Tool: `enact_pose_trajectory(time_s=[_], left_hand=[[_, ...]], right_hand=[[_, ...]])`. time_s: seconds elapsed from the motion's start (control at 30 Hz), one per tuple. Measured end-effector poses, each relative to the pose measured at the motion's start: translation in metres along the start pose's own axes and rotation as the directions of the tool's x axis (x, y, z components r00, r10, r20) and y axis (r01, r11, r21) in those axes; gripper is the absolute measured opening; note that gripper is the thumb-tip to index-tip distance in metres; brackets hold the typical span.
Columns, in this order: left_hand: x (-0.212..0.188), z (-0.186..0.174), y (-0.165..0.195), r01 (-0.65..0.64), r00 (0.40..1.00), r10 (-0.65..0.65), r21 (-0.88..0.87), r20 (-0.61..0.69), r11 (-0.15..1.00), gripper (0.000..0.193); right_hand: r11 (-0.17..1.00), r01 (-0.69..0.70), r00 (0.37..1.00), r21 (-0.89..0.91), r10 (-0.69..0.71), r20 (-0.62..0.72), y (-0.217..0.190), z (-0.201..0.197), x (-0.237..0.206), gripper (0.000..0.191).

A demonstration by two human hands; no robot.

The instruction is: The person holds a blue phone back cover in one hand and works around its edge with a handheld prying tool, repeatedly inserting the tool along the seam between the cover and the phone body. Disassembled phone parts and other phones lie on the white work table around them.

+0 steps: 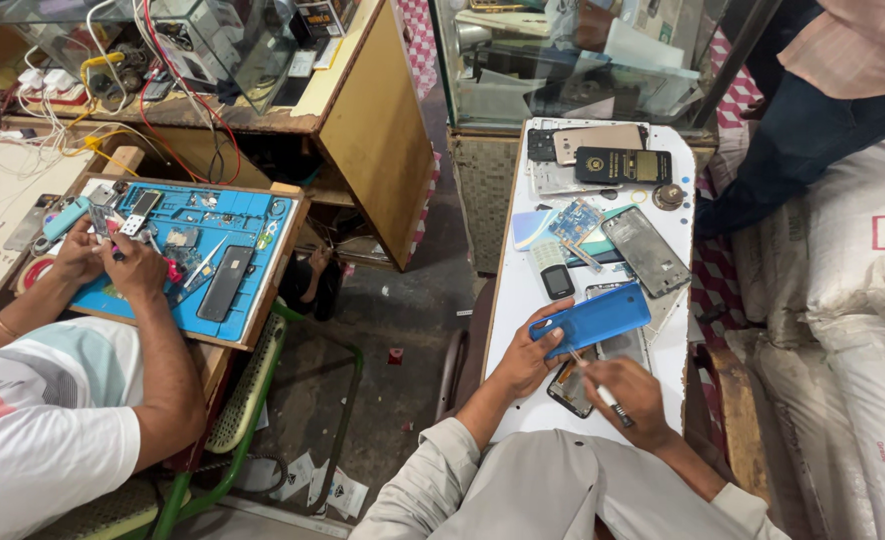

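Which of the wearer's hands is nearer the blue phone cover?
Left. The left hand grips the blue phone cover at its lower end; the right hand holds a tool just below it, apart.

Place: a phone repair shop.
Evidence: opened phones and a small circuit board on the narrow white counter beyond the hands; glass display case; co-worker's blue rubber repair mat to the left.

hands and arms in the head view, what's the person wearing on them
Both hands, left and right, are bare: no gloves, rings or watch visible. The arms wear light grey-beige long sleeves, rolled or pushed up so the forearms show.
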State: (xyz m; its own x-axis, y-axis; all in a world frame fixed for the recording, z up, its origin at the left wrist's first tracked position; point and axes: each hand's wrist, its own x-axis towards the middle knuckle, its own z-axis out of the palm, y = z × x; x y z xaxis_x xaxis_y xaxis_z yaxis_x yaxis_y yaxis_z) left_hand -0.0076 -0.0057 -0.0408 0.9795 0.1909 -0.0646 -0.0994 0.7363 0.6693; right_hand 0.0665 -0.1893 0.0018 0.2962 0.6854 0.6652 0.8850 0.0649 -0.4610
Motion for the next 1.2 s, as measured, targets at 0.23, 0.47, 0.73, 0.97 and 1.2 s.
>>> enact_pose_trajectory(time_s=[0.23, 0.47, 0.73, 0.97, 1.2], left_hand=[[-0.001, 0.0, 0.001, -0.047, 0.999, 0.047, -0.032, -0.018, 0.998, 0.062], [0.002, -0.001, 0.0, -0.048, 0.998, 0.047, -0.017, -0.047, 0.999, 0.063], [0.001, -0.001, 0.002, -0.063, 0.996, 0.061, -0.021, -0.064, 0.998, 0.068], [-0.002, 0.009, 0.007, -0.052, 0.998, 0.054, 0.045, -0.039, 0.998, 0.068], [-0.003, 0.01, 0.005, -0.033, 0.999, 0.034, 0.06, -0.025, 0.998, 0.067]], right_hand=[[0.994, -0.102, 0.993, -0.029, 0.101, -0.054, -0.001, -0.001, -0.003, 0.028], [0.948, -0.317, 0.92, 0.026, 0.315, -0.232, -0.002, -0.002, -0.004, 0.026], [0.98, -0.199, 0.964, -0.023, 0.192, -0.182, 0.001, 0.001, -0.005, 0.021], [0.944, -0.32, 0.841, 0.083, 0.323, -0.433, 0.01, 0.004, -0.017, 0.022], [0.953, -0.298, 0.858, 0.054, 0.293, -0.421, 0.009, 0.003, -0.016, 0.026]])
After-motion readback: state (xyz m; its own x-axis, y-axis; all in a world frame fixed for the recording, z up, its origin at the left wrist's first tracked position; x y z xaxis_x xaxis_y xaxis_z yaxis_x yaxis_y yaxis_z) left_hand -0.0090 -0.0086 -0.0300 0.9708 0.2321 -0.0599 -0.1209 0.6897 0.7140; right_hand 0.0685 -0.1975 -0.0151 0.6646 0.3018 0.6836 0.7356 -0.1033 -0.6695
